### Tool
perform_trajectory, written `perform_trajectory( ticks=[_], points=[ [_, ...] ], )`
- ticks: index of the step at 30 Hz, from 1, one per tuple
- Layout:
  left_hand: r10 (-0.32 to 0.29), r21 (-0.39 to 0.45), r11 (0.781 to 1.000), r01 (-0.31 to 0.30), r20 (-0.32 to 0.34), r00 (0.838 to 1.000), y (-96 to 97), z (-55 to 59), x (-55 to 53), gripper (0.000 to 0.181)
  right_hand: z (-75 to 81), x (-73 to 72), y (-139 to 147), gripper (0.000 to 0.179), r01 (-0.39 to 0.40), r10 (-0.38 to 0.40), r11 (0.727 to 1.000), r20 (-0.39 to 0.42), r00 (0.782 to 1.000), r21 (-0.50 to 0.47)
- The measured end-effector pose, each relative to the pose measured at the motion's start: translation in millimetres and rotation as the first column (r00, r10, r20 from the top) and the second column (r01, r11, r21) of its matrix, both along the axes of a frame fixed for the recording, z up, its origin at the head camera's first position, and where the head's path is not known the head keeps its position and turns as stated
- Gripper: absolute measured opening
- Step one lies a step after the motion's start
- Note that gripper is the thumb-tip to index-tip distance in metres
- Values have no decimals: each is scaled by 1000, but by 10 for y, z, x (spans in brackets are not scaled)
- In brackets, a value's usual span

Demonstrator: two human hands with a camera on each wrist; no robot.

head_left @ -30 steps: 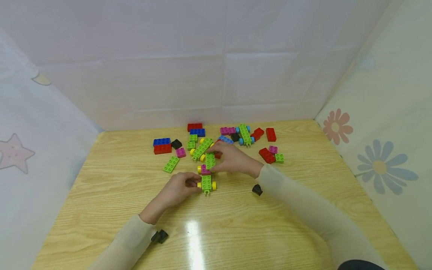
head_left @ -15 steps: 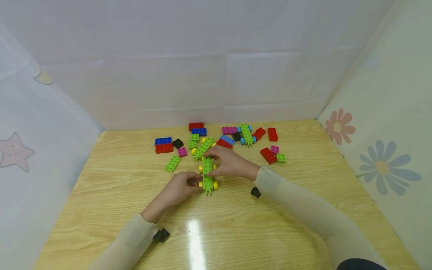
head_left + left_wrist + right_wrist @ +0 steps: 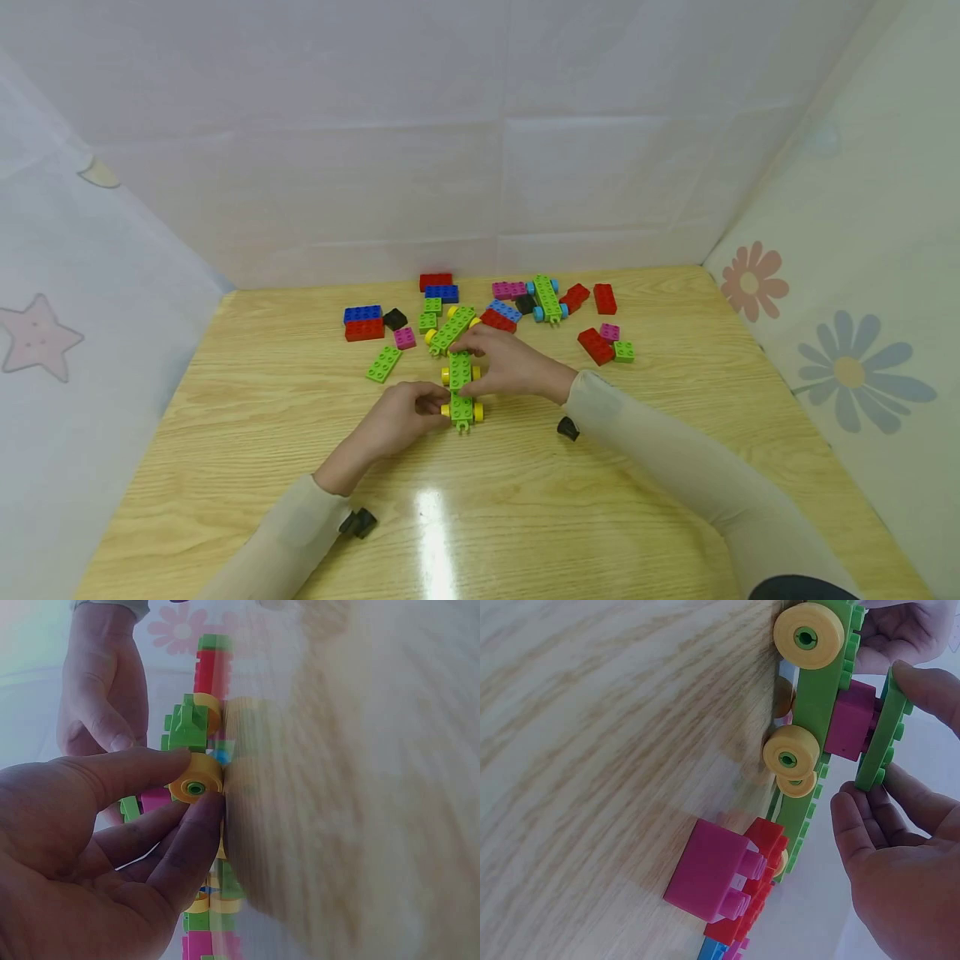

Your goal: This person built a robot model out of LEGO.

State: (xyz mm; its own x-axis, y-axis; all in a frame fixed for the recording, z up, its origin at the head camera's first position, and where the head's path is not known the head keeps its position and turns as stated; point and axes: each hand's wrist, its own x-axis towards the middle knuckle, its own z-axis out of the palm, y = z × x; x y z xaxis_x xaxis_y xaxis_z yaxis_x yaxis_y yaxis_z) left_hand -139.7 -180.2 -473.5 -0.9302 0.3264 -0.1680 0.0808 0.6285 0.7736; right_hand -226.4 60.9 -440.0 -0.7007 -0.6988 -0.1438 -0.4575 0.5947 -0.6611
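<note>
A green toy car base with yellow wheels stands on the table, its hook end toward me. My left hand holds it by a yellow wheel, pinched between thumb and fingers. On the base's middle sits a magenta brick. Over that brick my right hand pinches a green studded plate by its two ends. In the right wrist view the plate is slightly tilted, close over the magenta brick's studs, which still show. From the head view the plate covers the magenta brick.
Right behind stands a second green base with yellow wheels; a blue-wheeled one is farther right. Red bricks, blue bricks and a loose green plate lie around. Black pieces lie nearer me.
My right hand has brought the green plate toward me and over the magenta brick, hiding it from the head view. The left hand has kept its hold on the base.
</note>
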Motion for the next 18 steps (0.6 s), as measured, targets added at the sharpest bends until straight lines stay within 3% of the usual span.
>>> perform_trajectory(
  ticks=[18],
  points=[
    [6,-2,1000,-6,5,1000,2,-13,-5,36,-13,20,-10,73,25,-25,1000,24,999,-14]
  ],
)
